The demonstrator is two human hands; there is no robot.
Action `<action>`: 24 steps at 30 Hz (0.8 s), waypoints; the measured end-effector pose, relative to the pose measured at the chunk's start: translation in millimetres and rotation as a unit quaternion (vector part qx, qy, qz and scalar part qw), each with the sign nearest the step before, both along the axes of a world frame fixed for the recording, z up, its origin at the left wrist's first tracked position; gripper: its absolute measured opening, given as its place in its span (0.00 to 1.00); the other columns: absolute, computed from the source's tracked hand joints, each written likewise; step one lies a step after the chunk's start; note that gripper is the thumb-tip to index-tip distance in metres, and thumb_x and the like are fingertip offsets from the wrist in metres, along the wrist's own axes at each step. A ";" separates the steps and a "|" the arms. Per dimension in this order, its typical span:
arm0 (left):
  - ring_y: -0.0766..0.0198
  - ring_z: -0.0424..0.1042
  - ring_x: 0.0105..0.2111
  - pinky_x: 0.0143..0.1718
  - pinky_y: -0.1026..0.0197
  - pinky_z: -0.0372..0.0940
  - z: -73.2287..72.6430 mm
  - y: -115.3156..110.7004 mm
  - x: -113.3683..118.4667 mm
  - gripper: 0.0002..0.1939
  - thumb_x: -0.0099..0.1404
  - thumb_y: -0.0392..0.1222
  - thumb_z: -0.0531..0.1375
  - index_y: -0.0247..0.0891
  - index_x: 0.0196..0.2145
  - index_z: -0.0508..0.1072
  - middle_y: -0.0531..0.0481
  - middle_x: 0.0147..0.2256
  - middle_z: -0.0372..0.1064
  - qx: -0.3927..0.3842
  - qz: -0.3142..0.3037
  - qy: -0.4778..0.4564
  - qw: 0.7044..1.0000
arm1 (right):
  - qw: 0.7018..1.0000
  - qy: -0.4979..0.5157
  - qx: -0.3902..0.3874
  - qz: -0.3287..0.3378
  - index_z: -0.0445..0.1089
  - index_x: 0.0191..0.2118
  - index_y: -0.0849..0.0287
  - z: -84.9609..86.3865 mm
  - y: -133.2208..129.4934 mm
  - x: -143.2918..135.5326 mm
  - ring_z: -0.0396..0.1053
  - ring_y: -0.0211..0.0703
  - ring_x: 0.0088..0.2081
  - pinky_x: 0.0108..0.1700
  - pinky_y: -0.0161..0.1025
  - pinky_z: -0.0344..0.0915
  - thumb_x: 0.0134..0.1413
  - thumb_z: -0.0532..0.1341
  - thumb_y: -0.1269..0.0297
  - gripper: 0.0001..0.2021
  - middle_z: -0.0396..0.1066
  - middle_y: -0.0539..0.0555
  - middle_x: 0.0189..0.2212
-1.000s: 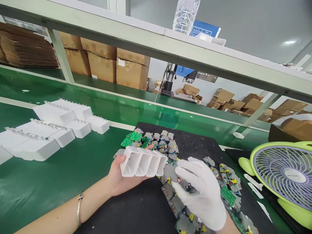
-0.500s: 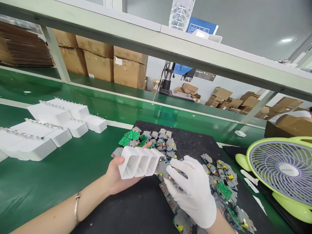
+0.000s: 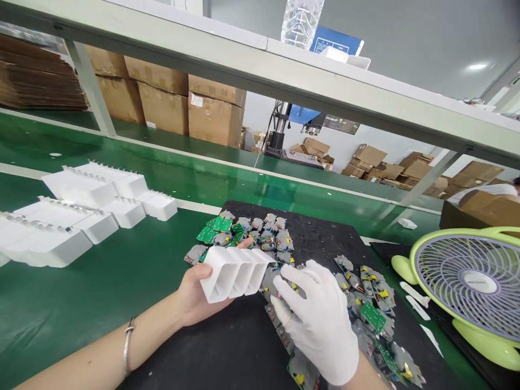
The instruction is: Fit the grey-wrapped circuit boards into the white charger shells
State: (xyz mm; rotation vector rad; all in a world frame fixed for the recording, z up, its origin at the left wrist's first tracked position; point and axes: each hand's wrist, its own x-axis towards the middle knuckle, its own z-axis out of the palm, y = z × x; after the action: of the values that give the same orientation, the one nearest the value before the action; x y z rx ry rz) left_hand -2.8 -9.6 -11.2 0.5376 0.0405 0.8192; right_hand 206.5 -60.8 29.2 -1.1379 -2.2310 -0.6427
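Note:
My left hand, bare with a bracelet at the wrist, grips a row of joined white plastic housings. Their hollow open ends face me, tilted slightly. In a white glove, my right hand curls its fingers round a grey-coated circuit board, just right of the housings. The glove hides much of that board. Around and below lie several circuit boards with grey coating, green faces and yellow parts, spread on a black mat.
White housings stand in rows on the green table at left. A lime-green fan sits at right, beside white strips. Overhead runs a shelf beam. Cardboard boxes and a drill press are behind.
The housings in my left hand have tilted a little and shifted slightly right. My gloved right hand has moved slightly left, its fingers still curled.

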 end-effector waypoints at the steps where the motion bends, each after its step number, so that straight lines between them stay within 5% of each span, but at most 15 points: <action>1: 0.47 0.62 0.51 0.48 0.54 0.53 -1.1 0.3 -0.3 0.41 0.45 0.45 0.63 0.44 0.58 0.57 0.48 0.48 0.68 0.002 0.001 0.002 1.000 | 1.000 -0.002 -0.004 -0.002 0.68 0.34 0.56 0.4 0.1 -0.5 0.65 0.43 0.32 0.41 0.46 0.57 0.53 0.57 0.67 0.04 0.71 0.51 0.35; 7: 0.49 0.62 0.50 0.50 0.53 0.53 -4.8 -1.4 0.4 0.41 0.47 0.47 0.62 0.41 0.59 0.56 0.44 0.51 0.66 0.000 -0.023 0.017 1.000 | 0.998 0.030 -0.045 0.035 0.69 0.38 0.55 -7.1 2.2 -2.4 0.66 0.44 0.35 0.44 0.48 0.60 0.54 0.58 0.65 0.06 0.72 0.52 0.37; 10: 0.48 0.61 0.51 0.50 0.52 0.53 -2.1 -3.4 3.0 0.38 0.49 0.51 0.59 0.38 0.57 0.59 0.43 0.49 0.67 -0.015 -0.036 0.010 0.999 | 0.967 0.193 -0.148 0.081 0.64 0.51 0.53 -13.3 -0.1 -0.1 0.63 0.52 0.51 0.51 0.51 0.60 0.50 0.61 0.53 0.23 0.64 0.57 0.51; 12: 0.47 0.60 0.52 0.50 0.52 0.54 0.0 -4.4 4.3 0.36 0.50 0.53 0.58 0.36 0.56 0.61 0.43 0.48 0.68 -0.034 -0.043 0.011 0.998 | 0.892 0.344 -0.282 0.081 0.58 0.57 0.54 -13.2 -1.2 0.3 0.57 0.52 0.57 0.55 0.52 0.58 0.51 0.58 0.48 0.29 0.57 0.59 0.58; 15: 0.47 0.59 0.53 0.51 0.52 0.53 2.3 -5.5 4.8 0.37 0.49 0.55 0.57 0.36 0.55 0.62 0.44 0.48 0.69 -0.057 -0.052 0.020 0.997 | 0.707 0.504 -0.483 0.108 0.59 0.57 0.54 -7.8 1.8 -4.8 0.60 0.48 0.56 0.56 0.47 0.59 0.54 0.56 0.49 0.26 0.61 0.56 0.56; 17: 0.48 0.60 0.53 0.52 0.52 0.53 3.0 -6.1 4.6 0.39 0.48 0.55 0.57 0.36 0.57 0.61 0.44 0.48 0.69 -0.060 -0.063 0.024 0.996 | 0.612 0.531 -0.558 0.180 0.62 0.55 0.55 -5.8 6.9 -11.2 0.61 0.48 0.55 0.56 0.46 0.58 0.50 0.60 0.49 0.27 0.64 0.54 0.54; 20: 0.51 0.62 0.52 0.52 0.53 0.55 2.4 -6.3 4.2 0.41 0.48 0.54 0.57 0.33 0.58 0.59 0.42 0.50 0.68 -0.056 -0.082 0.011 0.995 | 0.536 0.546 -0.590 0.259 0.67 0.51 0.57 -9.9 14.1 -19.5 0.61 0.49 0.54 0.56 0.45 0.58 0.47 0.63 0.52 0.25 0.67 0.53 0.51; 24: 0.51 0.64 0.51 0.54 0.52 0.55 1.0 -5.0 4.6 0.34 0.52 0.49 0.53 0.29 0.54 0.64 0.40 0.51 0.67 -0.071 -0.074 -0.015 0.995 | 0.471 0.630 -0.571 0.235 0.69 0.47 0.60 -16.3 14.0 -21.1 0.66 0.50 0.50 0.52 0.46 0.61 0.46 0.64 0.58 0.21 0.70 0.56 0.46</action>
State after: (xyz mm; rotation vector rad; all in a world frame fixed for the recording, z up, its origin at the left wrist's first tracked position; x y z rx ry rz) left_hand 1.8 -14.6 -10.1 0.3897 0.0310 0.6739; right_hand 185.4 -46.8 12.9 -0.7649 -1.1140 1.6979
